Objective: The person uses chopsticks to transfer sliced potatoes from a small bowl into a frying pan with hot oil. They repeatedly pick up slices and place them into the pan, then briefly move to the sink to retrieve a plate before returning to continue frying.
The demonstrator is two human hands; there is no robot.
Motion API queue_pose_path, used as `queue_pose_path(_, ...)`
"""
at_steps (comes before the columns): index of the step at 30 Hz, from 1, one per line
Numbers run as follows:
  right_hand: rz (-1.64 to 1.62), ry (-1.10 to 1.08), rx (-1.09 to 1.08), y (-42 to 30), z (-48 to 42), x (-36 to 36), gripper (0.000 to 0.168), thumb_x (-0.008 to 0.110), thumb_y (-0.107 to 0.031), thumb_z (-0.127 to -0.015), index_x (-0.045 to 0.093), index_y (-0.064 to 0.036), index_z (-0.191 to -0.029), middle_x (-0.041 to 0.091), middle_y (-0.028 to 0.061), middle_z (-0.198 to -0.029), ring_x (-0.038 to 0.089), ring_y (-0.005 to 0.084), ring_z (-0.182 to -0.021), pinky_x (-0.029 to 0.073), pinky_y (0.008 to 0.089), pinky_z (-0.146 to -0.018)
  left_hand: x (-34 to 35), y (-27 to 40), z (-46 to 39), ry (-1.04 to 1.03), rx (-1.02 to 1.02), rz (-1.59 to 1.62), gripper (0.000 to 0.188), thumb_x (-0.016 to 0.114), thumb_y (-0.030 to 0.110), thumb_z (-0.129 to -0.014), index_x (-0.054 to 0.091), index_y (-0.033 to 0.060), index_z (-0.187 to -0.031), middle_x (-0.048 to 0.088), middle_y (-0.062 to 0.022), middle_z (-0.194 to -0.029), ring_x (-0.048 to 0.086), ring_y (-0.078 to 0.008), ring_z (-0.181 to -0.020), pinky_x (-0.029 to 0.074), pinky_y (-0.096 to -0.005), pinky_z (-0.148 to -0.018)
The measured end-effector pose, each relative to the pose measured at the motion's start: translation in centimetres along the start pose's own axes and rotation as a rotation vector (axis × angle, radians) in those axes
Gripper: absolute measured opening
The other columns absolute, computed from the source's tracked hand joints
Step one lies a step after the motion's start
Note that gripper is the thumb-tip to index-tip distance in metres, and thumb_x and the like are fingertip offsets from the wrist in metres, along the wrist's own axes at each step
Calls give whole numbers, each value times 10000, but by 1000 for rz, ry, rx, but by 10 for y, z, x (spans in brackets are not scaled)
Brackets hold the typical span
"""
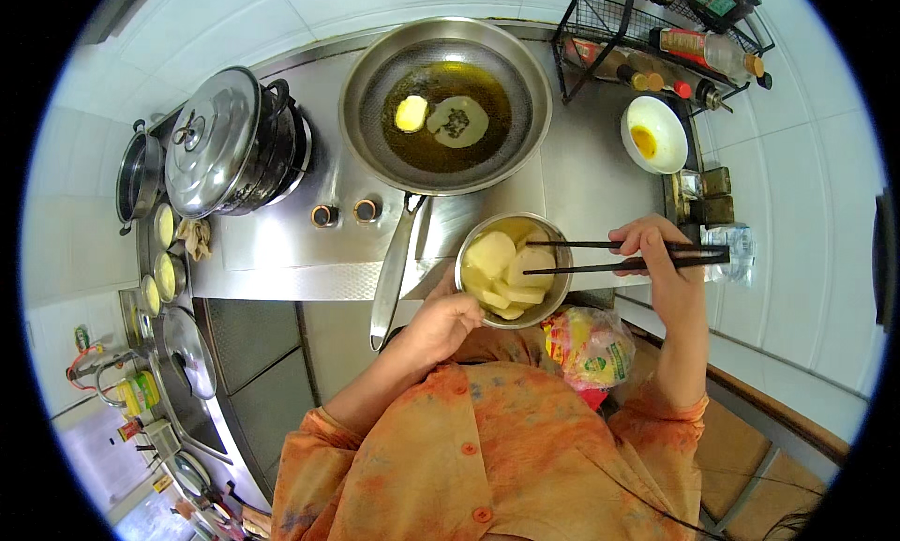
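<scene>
My left hand (pixel 450 321) grips the rim of a metal bowl (pixel 564 288) close to my body. Pale yellow slices (pixel 491 254), perhaps potato, lie in cloudy liquid inside it. In my right hand (pixel 661 260) is a pair of dark chopsticks (pixel 598 245), spread apart, their tips over the slices. Beyond the bowl stands a steel frying pan (pixel 355 112) with its handle (pixel 394 281) towards me. A pool of oil (pixel 450 163) covers its middle. One yellow, coated-looking piece (pixel 411 113) sits in the oil beside a pale round patch (pixel 460 121).
A lidded pot (pixel 214 144) stands on the left burner, near two knobs (pixel 324 216). At right are a white bowl (pixel 664 134) with yellow liquid and a black wire rack (pixel 598 13) of bottles. A sink (pixel 204 428) lies left; a plastic bag (pixel 594 347) hangs below the counter.
</scene>
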State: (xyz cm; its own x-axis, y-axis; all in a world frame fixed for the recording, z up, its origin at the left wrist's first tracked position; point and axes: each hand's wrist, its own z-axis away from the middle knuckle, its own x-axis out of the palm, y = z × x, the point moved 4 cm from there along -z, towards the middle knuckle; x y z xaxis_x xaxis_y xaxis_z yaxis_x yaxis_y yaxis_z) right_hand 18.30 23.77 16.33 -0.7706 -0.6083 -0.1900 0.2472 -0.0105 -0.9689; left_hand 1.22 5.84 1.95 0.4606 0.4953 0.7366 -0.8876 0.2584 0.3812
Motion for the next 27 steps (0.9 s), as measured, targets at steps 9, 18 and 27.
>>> queue_pose_path(9, 39, -65, 186, 2, -24, 24, 322, 459, -234, -980, 569, 1, -789, 592, 71, -780, 591, 126, -748, 533, 248, -606, -12, 5, 16, -20, -25, 18, 697, 460, -89, -711, 254, 39, -1365, 502, -111, -1150, 550, -171, -954, 463, -279, -777)
queue_pose_path(18, -119, 20, 265, 9, -30, 15, 363, 497, -298, -961, 542, -23, -729, 605, 98, -732, 595, 156, -631, 511, 261, -531, -30, -13, 18, -16, -104, 83, 671, 457, -101, -698, 290, 32, -1334, 487, -98, -1178, 531, -169, -985, 449, -252, -792)
queue_pose_path(27, 22, 91, 169, 2, 22, 37, 333, 496, -282, -970, 562, -8, -792, 586, 71, -781, 611, 168, -783, 543, 272, -609, -35, -19, 19, -57, -104, 118, 654, 446, -109, -709, 310, 51, -1328, 494, -94, -1162, 530, -153, -927, 444, -245, -761)
